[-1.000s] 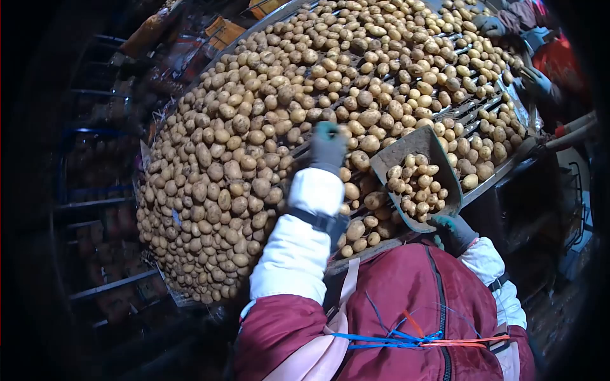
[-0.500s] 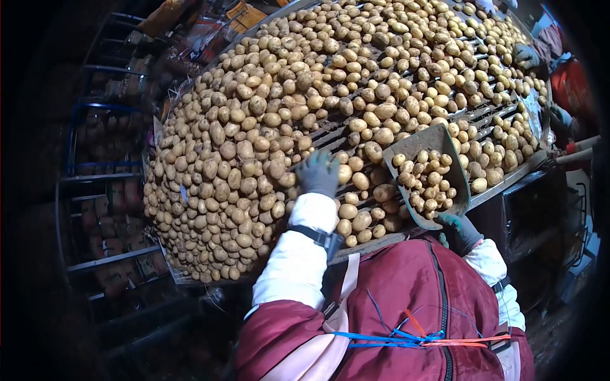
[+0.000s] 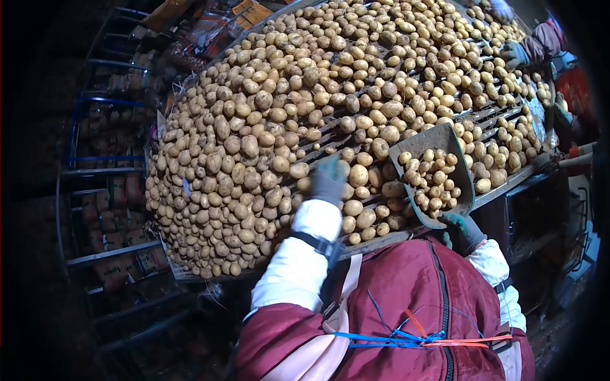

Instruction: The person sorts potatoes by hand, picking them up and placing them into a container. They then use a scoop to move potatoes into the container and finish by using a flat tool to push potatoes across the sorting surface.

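My left hand (image 3: 329, 181), in a grey-green glove, is over the potatoes (image 3: 235, 162) on a slatted table. Its fingers are smeared by motion, so I cannot see whether a potato is in them. Close by lie loose potatoes, with bare dark slats (image 3: 327, 140) just beyond. My right hand (image 3: 465, 233), gloved the same way, is closed at the near end of a grey-green scoop (image 3: 467, 184). Small potatoes (image 3: 434, 184) fill much of the scoop, which rests tilted over the potatoes near the table edge. The handle itself is hidden by the glove.
A wooden rail (image 3: 502, 193) runs along the near table edge. At the far right, another person's gloved hand (image 3: 516, 54) reaches over the potatoes, with a second glove (image 3: 501, 10) at the top. Metal racks (image 3: 105, 171) with stacked bags stand at left.
My left hand has shifted slightly right and nearer, its fingers now blurred. The scoop and right hand are nearly still. The other person's hand at the right has moved left over the potatoes.
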Tool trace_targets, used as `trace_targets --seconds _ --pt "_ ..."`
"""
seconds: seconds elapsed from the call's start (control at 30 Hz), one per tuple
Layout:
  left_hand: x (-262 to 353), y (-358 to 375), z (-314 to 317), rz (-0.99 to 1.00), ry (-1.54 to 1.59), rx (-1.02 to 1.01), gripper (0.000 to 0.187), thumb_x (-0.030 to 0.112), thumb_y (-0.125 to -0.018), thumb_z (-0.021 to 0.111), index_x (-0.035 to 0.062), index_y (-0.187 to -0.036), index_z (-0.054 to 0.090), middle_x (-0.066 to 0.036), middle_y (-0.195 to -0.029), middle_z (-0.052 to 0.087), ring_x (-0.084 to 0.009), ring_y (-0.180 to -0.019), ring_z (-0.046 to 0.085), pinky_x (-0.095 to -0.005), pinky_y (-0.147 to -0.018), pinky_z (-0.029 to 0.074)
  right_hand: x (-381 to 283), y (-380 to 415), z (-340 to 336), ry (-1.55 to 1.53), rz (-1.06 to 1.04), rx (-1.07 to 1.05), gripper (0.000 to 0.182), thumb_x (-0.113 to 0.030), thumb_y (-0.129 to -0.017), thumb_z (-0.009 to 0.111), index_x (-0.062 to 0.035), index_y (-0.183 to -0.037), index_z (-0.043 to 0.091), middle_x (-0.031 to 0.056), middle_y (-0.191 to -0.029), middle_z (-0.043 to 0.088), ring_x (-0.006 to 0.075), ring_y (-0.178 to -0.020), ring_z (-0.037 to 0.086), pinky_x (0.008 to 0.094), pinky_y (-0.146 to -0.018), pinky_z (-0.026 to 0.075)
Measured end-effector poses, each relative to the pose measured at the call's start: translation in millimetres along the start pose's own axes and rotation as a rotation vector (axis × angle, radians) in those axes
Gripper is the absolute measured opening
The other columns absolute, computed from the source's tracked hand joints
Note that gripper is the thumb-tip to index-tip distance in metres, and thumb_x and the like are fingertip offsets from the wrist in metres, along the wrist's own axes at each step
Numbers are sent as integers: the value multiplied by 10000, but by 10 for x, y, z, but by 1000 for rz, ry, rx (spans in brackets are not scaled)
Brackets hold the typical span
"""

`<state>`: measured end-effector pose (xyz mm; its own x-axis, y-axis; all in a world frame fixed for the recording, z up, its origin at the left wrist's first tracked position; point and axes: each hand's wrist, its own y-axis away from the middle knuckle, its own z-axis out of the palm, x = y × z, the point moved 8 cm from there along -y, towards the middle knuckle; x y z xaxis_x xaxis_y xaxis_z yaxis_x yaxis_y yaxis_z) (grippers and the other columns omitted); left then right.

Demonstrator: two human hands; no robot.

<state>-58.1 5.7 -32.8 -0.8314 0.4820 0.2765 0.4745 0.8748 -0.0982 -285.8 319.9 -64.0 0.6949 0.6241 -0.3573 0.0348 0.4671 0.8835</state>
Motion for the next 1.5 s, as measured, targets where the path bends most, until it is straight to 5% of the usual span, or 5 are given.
trace_targets --seconds 0.3,0.93,1.07,1.27,1.5 --pt "-739 -124 -745 -92 39 329 347 169 -845 686 0 -1143 635 -209 -1143 614 -387 -1071 586 -455 -976 467 5 -18 -13 -33 -78 -23 190 -241 -873 680 -55 -871 644 62 -545 572 184 -376 515 281 -359 402" --pt "-1192 -402 -61 -141 170 6 437 216 -867 667 22 -1256 614 -231 -1247 577 -400 -1081 608 -450 -931 497 -40 39 45 -49 -78 -21 205 -249 -875 697 -62 -948 656 40 -655 630 157 -414 535 275 -356 408" --pt "-988 -579 -89 -476 9 -133 559 222 -795 724 195 -1335 585 -195 -1342 504 -377 -1162 576 -437 -971 503 29 -17 3 -48 -19 -29 202 -240 -875 691 -61 -960 649 47 -657 635 162 -410 536 282 -354 415" --pt "-946 -337 131 -163 27 -29 284 206 -758 710 162 -1037 683 -131 -1117 583 -358 -965 639 -451 -847 536 -1 1 10 -56 -71 -21 207 -251 -877 669 -49 -896 632 66 -557 581 189 -378 521 296 -354 411" --pt "-370 -597 -5 -163 34 -351 605 233 -792 696 207 -1375 537 -189 -1237 572 -390 -1118 593 -464 -942 501 -33 -5 29 -57 -59 -21 210 -260 -882 665 -57 -920 631 60 -540 573 183 -374 518 287 -356 414"
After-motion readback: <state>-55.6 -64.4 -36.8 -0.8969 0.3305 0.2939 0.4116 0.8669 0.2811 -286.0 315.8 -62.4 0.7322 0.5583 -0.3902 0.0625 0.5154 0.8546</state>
